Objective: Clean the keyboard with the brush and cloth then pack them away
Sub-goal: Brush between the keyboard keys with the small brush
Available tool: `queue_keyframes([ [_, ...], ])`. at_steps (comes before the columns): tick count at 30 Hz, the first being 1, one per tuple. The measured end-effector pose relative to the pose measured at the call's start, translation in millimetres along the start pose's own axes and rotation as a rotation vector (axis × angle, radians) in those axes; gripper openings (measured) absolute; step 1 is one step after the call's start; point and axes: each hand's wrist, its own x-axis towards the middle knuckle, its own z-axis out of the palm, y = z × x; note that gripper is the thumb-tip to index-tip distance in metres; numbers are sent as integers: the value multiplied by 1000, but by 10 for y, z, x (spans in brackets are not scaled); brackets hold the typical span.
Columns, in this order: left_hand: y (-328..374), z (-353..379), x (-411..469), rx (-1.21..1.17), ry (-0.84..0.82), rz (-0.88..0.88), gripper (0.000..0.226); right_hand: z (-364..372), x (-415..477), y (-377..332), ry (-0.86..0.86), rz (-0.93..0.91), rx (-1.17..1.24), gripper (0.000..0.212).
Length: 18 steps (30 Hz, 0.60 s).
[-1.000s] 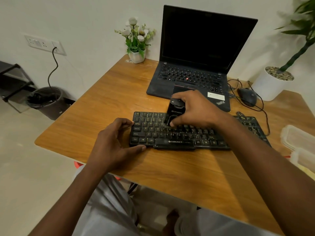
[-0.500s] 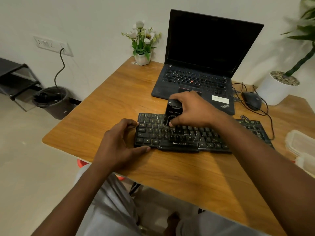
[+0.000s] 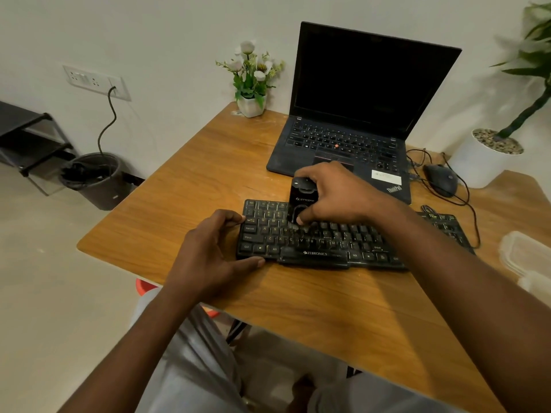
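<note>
Here's the right hand (image 3: 337,195), clamped over the black brush (image 3: 301,201), fingers curled down its far side and the thumb pinching low near the working end. The brush stands nearly upright and its lower end is down on the keys, in the upper left part of the black keyboard (image 3: 328,239). The bristles are a pale blur, so I can't make out exactly which keys they touch.

The left hand (image 3: 208,257) grips the keyboard's left end. Its fingers are bent and bunched over the corner keys, and the thumb is stretched out along the front edge, touching it.

The keyboard lies flat across the middle of the wooden table (image 3: 185,204), close to the person's side, with its right end running under the right forearm.

Just behind it sits an open laptop (image 3: 366,93) with a dark screen. To the laptop's right there's a corded mouse (image 3: 441,180), its cable looping towards the keyboard. A small white pot of flowers (image 3: 252,105) stands at the back edge beside the laptop, and a bigger white planter (image 3: 483,165) takes the far right corner. A clear plastic container (image 3: 524,254) shows at the right edge, and a dark bin (image 3: 92,180) stands on the floor by the wall
</note>
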Motion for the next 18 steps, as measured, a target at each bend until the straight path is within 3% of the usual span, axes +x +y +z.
queue_keyframes([
  [3,-2,4,1,-2,1,-5,78,34,32,3,33,-11,-3,43],
  [11,-4,13,8,-11,3,-19,78,-27,-52,41,-133,-41,49,39],
  [18,-4,25,8,-7,8,-10,78,19,1,9,25,-16,34,40],
])
